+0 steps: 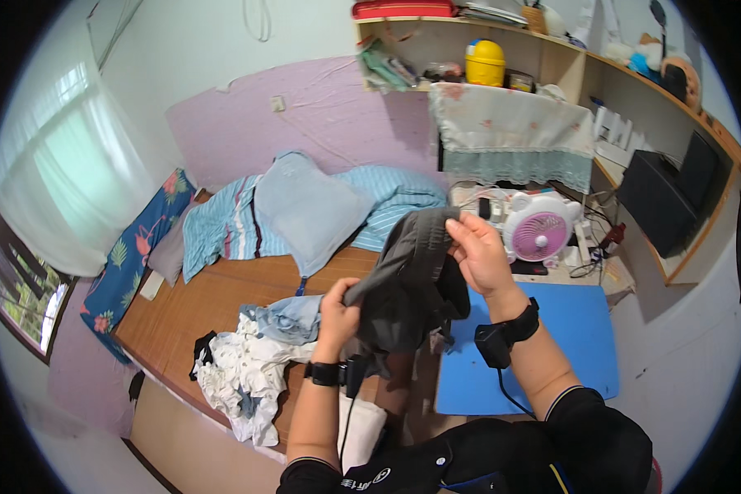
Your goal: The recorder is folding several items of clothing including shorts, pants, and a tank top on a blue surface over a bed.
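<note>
A dark grey garment with a gathered elastic waistband (401, 296) hangs between my two hands, above the bed's near right edge. My left hand (339, 315) grips one side of the waistband. Farther up and to the right, my right hand (478, 250) pinches the other side between thumb and fingers. The lower folds of the garment droop, and their ends are partly hidden. On the bed, left of my left hand, lies a crumpled pile of white clothes (247, 370) with a light blue denim-like garment (290, 318) beside it.
The brown mat-covered bed (222, 296) carries a light blue pillow (309, 204) and a striped blanket (401, 185). At right stand a blue board (531, 346) and a white and pink fan (540, 228). Shelves (568, 68) run along the wall, with a black box (654, 197) at right.
</note>
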Tool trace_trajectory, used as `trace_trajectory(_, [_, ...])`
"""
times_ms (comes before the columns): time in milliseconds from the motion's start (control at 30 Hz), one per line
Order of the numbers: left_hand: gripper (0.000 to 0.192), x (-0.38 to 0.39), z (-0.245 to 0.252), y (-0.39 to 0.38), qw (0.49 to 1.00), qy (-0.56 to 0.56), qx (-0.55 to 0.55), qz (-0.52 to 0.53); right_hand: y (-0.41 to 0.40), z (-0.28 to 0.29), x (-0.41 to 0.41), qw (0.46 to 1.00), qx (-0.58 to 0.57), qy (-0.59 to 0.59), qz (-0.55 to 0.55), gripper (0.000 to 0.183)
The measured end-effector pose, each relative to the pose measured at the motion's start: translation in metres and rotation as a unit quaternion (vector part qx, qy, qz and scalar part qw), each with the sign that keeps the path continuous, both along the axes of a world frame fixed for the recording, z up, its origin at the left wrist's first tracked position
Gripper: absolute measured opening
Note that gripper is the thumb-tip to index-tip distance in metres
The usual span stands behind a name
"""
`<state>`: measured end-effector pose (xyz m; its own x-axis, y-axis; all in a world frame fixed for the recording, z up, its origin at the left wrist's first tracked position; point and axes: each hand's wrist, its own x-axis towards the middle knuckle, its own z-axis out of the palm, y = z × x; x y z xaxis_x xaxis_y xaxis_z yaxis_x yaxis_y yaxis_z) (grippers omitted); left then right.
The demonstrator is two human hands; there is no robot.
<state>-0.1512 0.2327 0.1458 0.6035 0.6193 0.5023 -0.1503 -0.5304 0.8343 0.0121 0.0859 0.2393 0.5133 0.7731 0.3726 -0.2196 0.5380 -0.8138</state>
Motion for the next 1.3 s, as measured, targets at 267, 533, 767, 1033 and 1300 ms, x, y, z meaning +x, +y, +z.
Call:
trace_trajectory(267, [0.009,0.089,0.073,-0.097,0.993,0.021,-0.011,-0.118,-0.164,0.024,0.075,0.989,0.054,-0.008,-0.140,0.020])
trace_trajectory(533, [0.017,0.198,0.081,-0.181,0.947,0.196,0.023,-0.254,-0.271,-0.042,0.146,0.965,0.038,0.120,-0.230,0.020])
trace_trajectory(767, [0.025,0.275,-0.053,-0.185,0.919,0.330,0.161,-0.142,-0.282,-0.205,0.178,0.926,-0.257,0.086,-0.263,0.050])
trace_trajectory(1033, [0.036,0.239,-0.109,-0.204,0.849,0.297,0.322,-0.294,-0.277,-0.283,0.115,0.856,-0.493,-0.098,-0.123,0.031])
trace_trajectory(1300, [0.055,0.235,-0.108,-0.207,0.828,0.303,0.273,-0.384,-0.257,-0.269,0.102,0.798,-0.585,-0.060,-0.133,0.037])
